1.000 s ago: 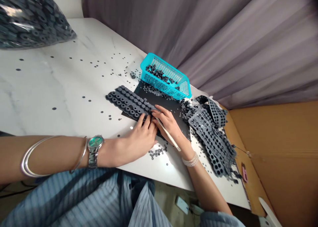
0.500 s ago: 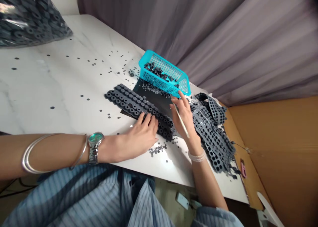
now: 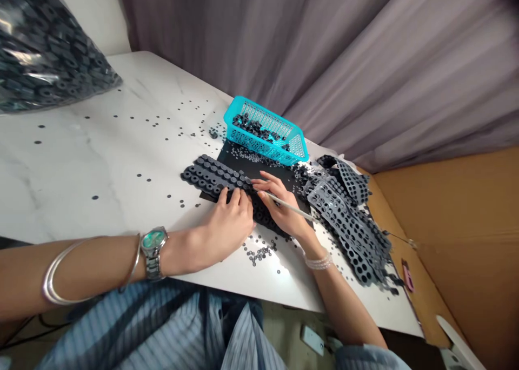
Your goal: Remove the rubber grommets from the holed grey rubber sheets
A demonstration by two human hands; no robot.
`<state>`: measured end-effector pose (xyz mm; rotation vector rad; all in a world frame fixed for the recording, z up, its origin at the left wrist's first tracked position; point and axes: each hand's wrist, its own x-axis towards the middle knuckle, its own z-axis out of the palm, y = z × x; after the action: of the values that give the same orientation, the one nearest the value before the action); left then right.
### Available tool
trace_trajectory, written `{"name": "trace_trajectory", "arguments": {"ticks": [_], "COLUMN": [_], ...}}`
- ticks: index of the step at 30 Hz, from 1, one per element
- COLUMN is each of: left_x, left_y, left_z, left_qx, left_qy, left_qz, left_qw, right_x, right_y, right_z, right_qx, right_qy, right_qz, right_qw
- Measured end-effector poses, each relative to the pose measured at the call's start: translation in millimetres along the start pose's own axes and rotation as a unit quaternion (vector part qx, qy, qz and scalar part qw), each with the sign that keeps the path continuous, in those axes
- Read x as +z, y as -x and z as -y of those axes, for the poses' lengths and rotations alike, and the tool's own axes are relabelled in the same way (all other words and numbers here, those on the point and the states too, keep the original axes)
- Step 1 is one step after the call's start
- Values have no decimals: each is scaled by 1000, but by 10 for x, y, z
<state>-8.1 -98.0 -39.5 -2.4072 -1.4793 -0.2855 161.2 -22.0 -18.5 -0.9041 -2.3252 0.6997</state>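
marble table, both hands together on a rubber strip

the dark grey rubber strip, studded with rows of rings, lay slantwise across a black mat, with its right half under the hands. the left hand lay flat on it, fingers a little spread and pressing down. the right hand had come back from beside the blue plastic basket to sit just next to the left, its fingertips at the strip's edge. it pinched a thin pale stick between thumb and fingers, the stick pointing toward the punched grey sheets heaped on the right. both hands now rested on the same stretch of strip. the basket, holding black rings, stood at the far edge of the mat. loose black rings were scattered over the table, and a clear bag of rings sat at the far corner, near a grey curtain.
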Motion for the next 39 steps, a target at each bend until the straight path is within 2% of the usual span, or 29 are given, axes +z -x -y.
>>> {"name": "trace_trajectory", "arguments": {"ticks": [3, 14, 22, 26, 29, 31, 35, 39], "left_x": [76, 187, 271, 211, 117, 61, 1, 3], "left_y": [29, 79, 95, 77, 60, 50, 34, 26], "left_z": [-19, -47, -64, -51, -41, -39, -41, -34], "left_qx": [17, 13, 15, 10, 15, 23, 33, 25], "left_qy": [-16, -50, -45, -39, -28, -11, 29, 28], "left_qz": [-2, -9, -2, 3, 9, 10, 3, 4], "left_qw": [1000, 999, 999, 999, 999, 1000, 999, 999], "right_x": [32, 67, 202, 125, -39, -144, -235, -177], "right_y": [11, -8, -31, -60, -44, -11, 18, -100], "right_z": [-1, 11, -36, -86, -186, -265, -295, -91], "right_qx": [-1, -13, -55, -69, -36, -2, 48, 21], "right_qy": [7, 52, 101, 139, 154, 170, 161, 64], "right_qz": [17, 49, 11, -23, -101, -131, -106, -72], "right_qw": [1000, 997, 993, 988, 982, 977, 980, 995]}}
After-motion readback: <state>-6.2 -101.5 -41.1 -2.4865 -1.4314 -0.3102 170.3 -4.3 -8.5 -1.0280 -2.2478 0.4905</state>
